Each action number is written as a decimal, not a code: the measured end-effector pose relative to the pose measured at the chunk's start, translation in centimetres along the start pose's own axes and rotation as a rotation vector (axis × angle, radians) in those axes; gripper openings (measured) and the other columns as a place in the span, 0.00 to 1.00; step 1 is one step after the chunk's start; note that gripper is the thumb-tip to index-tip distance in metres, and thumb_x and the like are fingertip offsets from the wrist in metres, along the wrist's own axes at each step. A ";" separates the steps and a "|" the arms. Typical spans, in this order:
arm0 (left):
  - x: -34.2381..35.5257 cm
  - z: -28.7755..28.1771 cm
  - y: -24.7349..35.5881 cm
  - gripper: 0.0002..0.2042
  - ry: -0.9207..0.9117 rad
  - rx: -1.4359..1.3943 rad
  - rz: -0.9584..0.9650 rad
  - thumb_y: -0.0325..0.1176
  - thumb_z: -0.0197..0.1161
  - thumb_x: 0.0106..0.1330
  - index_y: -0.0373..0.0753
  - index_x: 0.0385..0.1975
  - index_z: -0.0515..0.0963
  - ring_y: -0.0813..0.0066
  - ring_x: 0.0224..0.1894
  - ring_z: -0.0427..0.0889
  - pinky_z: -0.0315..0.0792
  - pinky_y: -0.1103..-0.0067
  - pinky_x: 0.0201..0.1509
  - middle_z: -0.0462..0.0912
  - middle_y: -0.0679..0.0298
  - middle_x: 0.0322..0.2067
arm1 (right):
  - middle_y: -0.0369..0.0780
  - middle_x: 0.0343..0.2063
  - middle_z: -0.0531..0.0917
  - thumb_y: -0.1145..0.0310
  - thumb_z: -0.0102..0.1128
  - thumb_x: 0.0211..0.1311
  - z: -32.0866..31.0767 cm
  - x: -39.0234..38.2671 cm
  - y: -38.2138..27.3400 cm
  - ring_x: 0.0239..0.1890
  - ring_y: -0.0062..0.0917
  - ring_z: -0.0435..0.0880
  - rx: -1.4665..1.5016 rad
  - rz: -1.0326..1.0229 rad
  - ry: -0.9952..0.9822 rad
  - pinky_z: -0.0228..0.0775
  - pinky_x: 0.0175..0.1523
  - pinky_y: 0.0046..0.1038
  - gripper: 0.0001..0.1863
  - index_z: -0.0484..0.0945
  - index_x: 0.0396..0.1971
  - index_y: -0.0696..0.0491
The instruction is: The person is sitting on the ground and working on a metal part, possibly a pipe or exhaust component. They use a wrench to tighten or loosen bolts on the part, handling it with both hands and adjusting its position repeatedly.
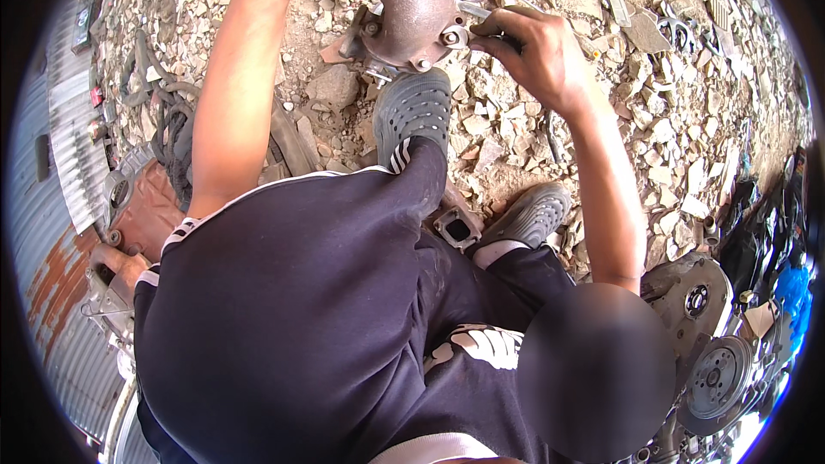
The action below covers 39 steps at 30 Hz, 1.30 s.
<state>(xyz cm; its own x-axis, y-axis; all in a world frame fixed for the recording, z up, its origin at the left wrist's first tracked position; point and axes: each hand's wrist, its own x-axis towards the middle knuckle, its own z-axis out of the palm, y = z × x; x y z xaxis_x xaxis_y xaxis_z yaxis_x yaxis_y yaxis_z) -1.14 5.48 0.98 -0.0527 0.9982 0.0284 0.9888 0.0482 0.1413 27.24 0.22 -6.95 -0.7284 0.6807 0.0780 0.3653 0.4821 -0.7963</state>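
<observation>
A rusty, curved cast-metal pipe elbow (417, 9) with a bolted flange stands just beyond the toe of my grey clog (412, 116). My left forearm (245, 69) stretches up along the left of the view; its hand is cut off by the top edge, near the pipe. On the pipe's right side, my right hand (541, 47) is closed, thumb and fingers pinched beside a flange bolt (451, 37). What sits between those fingertips is too small to tell. A silvery metal piece (473, 9) shows just behind them.
Broken stone and tile rubble (490, 150) covers the ground. A square-ended metal part (455, 228) lies between my feet. At left are a reddish-brown housing (150, 202), dark hoses (176, 112) and corrugated sheet (73, 137). A round pulley (715, 375) lies at lower right, near a blurred dark patch.
</observation>
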 end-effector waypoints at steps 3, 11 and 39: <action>0.0 0.6 -1.2 0.23 0.054 -0.011 -0.004 0.50 0.54 0.68 0.33 0.31 0.86 0.39 0.41 0.85 0.77 0.54 0.48 0.85 0.39 0.34 | 0.46 0.32 0.89 0.68 0.69 0.66 1.7 -1.2 -2.1 0.34 0.36 0.90 0.036 0.174 0.122 0.82 0.42 0.39 0.08 0.85 0.35 0.57; 0.4 0.9 0.6 0.23 0.023 0.014 -0.008 0.51 0.54 0.68 0.34 0.32 0.86 0.39 0.42 0.85 0.77 0.55 0.49 0.85 0.40 0.34 | 0.34 0.24 0.73 0.65 0.49 0.81 9.8 -3.0 -11.1 0.17 0.16 0.63 1.980 0.840 0.325 0.54 0.23 0.20 0.08 0.71 0.43 0.54; -0.3 0.1 0.1 0.24 0.043 0.025 -0.012 0.52 0.55 0.68 0.34 0.31 0.86 0.39 0.41 0.85 0.77 0.54 0.48 0.84 0.39 0.33 | 0.45 0.37 0.88 0.61 0.63 0.70 -2.9 0.7 2.2 0.40 0.42 0.87 -0.158 -0.107 -0.178 0.79 0.47 0.40 0.14 0.88 0.48 0.51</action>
<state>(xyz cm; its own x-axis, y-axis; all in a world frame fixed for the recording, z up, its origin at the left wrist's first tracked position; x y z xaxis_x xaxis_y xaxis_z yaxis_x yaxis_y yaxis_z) -0.97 5.19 0.90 -0.0701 0.9951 0.0697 0.9912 0.0616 0.1173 29.21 3.41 -6.87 -0.8532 0.5201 0.0388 0.3564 0.6357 -0.6847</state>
